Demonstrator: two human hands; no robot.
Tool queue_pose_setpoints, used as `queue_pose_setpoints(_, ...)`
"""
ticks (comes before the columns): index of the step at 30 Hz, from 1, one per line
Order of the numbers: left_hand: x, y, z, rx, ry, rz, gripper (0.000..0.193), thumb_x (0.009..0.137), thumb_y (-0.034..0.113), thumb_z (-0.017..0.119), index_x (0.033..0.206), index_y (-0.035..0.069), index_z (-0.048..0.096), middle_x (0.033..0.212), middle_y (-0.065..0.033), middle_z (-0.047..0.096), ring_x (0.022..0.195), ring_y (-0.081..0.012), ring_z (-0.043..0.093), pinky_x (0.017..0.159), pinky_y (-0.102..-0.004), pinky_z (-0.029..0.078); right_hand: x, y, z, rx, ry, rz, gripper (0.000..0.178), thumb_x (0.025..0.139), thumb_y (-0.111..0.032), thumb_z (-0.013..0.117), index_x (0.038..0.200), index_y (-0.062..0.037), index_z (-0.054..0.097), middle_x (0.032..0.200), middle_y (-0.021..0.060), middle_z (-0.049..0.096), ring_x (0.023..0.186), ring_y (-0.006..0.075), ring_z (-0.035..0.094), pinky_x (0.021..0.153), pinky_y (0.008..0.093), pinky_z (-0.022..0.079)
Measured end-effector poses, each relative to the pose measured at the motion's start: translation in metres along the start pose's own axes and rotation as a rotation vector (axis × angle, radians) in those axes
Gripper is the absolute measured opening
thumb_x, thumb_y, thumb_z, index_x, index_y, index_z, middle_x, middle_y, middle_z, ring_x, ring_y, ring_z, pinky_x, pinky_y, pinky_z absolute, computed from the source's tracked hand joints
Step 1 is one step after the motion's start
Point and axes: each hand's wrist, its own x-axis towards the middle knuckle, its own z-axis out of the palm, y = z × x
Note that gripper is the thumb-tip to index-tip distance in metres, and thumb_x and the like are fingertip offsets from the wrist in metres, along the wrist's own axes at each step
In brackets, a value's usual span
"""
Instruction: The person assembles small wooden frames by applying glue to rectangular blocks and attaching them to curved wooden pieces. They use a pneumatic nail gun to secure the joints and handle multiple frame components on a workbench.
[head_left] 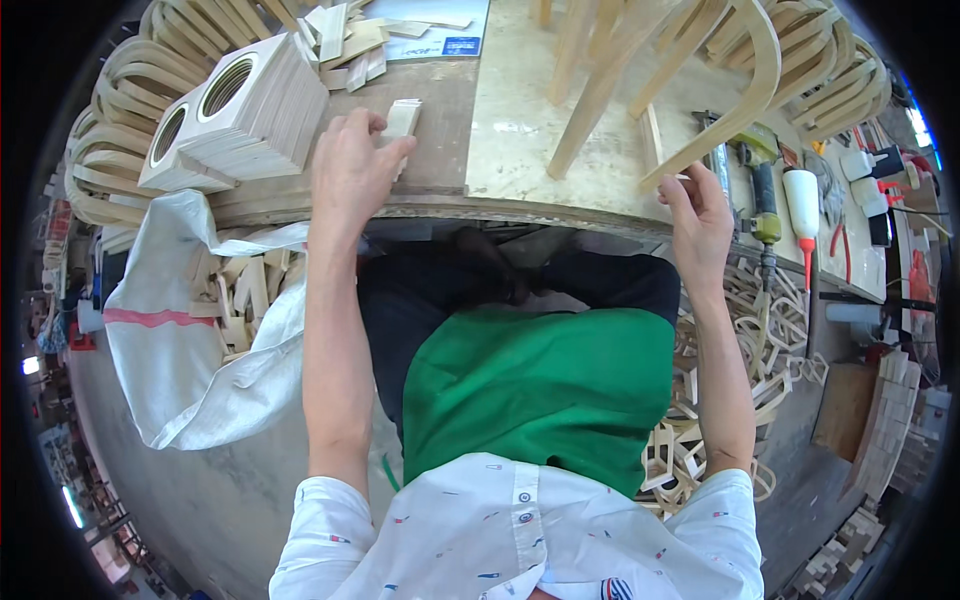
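My left hand (352, 172) is over the near edge of the bench, thumb and forefinger apart. Beside its fingertips lies a short stack of pale wooden strips (405, 117); no strip shows in its grasp. Farther right, a bent wooden frame (765, 60) stands on the light board, with a straight leg (575, 135) coming down in front. By the low end of the frame's curved leg is my right hand (702, 215), its fingers curled in and thumb close to the forefinger. Whether a small piece is pinched there, I cannot make out.
Stacked blocks with round holes (255, 110) and bent wood loops (145, 85) fill the left. A white sack of offcuts (190, 320) hangs below. At right lie a green-and-black power tool (765, 190), a glue bottle (801, 200) and pliers (846, 250).
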Motion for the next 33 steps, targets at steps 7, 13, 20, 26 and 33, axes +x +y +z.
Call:
queue_pose_setpoints(7, 0.007, -0.003, 0.000, 0.118, -0.047, -0.015, 0.036, 0.074, 0.025, 0.069, 0.096, -0.003, 0.060, 0.096, -0.0196, 0.063, 0.090, -0.0320, 0.061, 0.081, -0.0393, 0.047, -0.034, -0.005, -0.005, -0.013, 0.048, -0.011, 0.032, 0.088, -0.004, 0.062, 0.119, -0.0001, 0.056, 0.101, 0.0084, 0.063, 0.083, 0.0131, 0.060, 0.074, 0.0265, 0.049)
queue_pose_setpoints(13, -0.009, 0.016, -0.018, -0.076, -0.081, 0.030, 0.026, 0.076, 0.017, 0.067, 0.093, -0.002, 0.060, 0.084, -0.0133, 0.064, 0.079, -0.0221, 0.062, 0.072, -0.0327, 0.048, -0.049, -0.047, 0.009, -0.205, -0.080, -0.351, 0.027, 0.081, 0.001, 0.066, 0.107, 0.0029, 0.059, 0.096, 0.0148, 0.062, 0.073, 0.0226, 0.062, 0.068, 0.0311, 0.051)
queue_pose_setpoints(20, -0.051, 0.073, 0.001, -0.768, -0.739, 0.002, 0.022, 0.080, 0.010, 0.069, 0.092, -0.003, 0.056, 0.082, -0.0083, 0.063, 0.075, -0.0122, 0.059, 0.067, -0.0278, 0.049, -0.055, -0.072, 0.047, -0.241, -0.324, -0.562, 0.028, 0.077, 0.003, 0.062, 0.105, 0.0033, 0.058, 0.105, 0.0171, 0.059, 0.089, 0.0334, 0.063, 0.072, 0.0385, 0.054)
queue_pose_setpoints(26, -0.035, 0.071, 0.018, -0.778, -0.591, 0.039, 0.037, 0.080, 0.004, 0.068, 0.114, -0.002, 0.055, 0.099, -0.0064, 0.061, 0.088, -0.0104, 0.058, 0.075, -0.0253, 0.048, -0.033, -0.055, 0.026, -0.381, -0.295, -0.521, 0.022, 0.076, -0.001, 0.061, 0.099, -0.0010, 0.060, 0.096, 0.0132, 0.060, 0.085, 0.0323, 0.063, 0.069, 0.0406, 0.052)
queue_pose_setpoints(33, 0.009, 0.064, 0.043, -0.578, -0.647, 0.303, 0.040, 0.078, 0.003, 0.070, 0.117, 0.002, 0.060, 0.105, -0.0033, 0.061, 0.089, -0.0099, 0.056, 0.082, -0.0256, 0.048, -0.017, -0.040, 0.009, -0.481, -0.247, -0.420, 0.012, 0.078, -0.003, 0.057, 0.090, -0.0015, 0.057, 0.089, 0.0136, 0.059, 0.084, 0.0346, 0.061, 0.069, 0.0438, 0.050)
